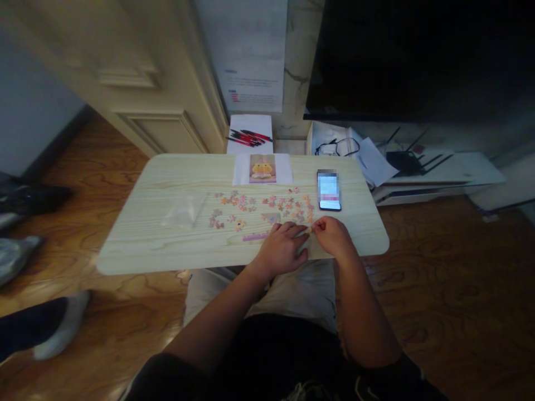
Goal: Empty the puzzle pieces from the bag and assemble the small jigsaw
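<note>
On the pale wood-grain table (137, 223), my left hand (285, 248) lies low with its fingers stretched out to the right. Under and beside it runs a joined pink strip of jigsaw puzzle (254, 236). Close to those fingertips, my right hand (333, 235) pinches a small jigsaw piece (311, 229), mostly covered by the fingers. Loose pink and orange puzzle pieces (239, 200) are scattered beyond both hands. A yellowish cluster (239, 225) sits left of my left hand, and a small joined section (271, 218) lies just past it.
A printed picture of a yellow figure (262, 169) lies at the table's far edge. A phone (329, 190) with a lit screen is at the right, a clear plastic bag (183, 213) at the left. Behind are red and black pens (249, 138). Another person's foot (62, 328) shows lower left.
</note>
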Tool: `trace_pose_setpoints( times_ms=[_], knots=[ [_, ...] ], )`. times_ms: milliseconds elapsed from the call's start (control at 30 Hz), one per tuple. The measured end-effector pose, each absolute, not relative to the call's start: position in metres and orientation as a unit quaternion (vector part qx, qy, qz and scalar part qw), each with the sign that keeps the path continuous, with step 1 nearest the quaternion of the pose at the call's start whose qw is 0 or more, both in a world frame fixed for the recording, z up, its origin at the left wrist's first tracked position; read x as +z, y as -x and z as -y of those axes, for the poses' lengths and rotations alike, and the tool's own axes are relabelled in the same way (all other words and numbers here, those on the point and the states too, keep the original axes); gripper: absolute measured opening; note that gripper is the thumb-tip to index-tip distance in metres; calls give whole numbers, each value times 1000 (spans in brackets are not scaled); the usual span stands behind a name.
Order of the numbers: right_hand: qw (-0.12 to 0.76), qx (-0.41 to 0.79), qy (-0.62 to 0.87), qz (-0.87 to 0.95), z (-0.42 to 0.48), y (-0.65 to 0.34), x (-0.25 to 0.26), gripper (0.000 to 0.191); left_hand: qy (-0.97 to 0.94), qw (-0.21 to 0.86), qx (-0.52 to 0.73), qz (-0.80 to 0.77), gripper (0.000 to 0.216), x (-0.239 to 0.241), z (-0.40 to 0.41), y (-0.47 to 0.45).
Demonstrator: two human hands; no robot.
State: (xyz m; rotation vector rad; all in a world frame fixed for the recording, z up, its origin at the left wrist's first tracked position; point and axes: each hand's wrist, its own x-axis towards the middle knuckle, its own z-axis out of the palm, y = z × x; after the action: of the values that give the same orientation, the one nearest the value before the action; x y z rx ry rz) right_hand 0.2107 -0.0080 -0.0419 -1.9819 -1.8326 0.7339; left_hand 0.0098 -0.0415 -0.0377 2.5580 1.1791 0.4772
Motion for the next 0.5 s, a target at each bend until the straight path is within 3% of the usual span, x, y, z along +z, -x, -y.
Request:
trace_pose_setpoints(
  times_ms=[233,500],
  knots=[
    [160,311,693,631,5,-215,-46,13,-889,123,154,-412,48,-37,42,-10],
    [79,158,715,676,12,-198,-40,17,-894,101,141,-412,49,-34,42,-10]
  ],
)
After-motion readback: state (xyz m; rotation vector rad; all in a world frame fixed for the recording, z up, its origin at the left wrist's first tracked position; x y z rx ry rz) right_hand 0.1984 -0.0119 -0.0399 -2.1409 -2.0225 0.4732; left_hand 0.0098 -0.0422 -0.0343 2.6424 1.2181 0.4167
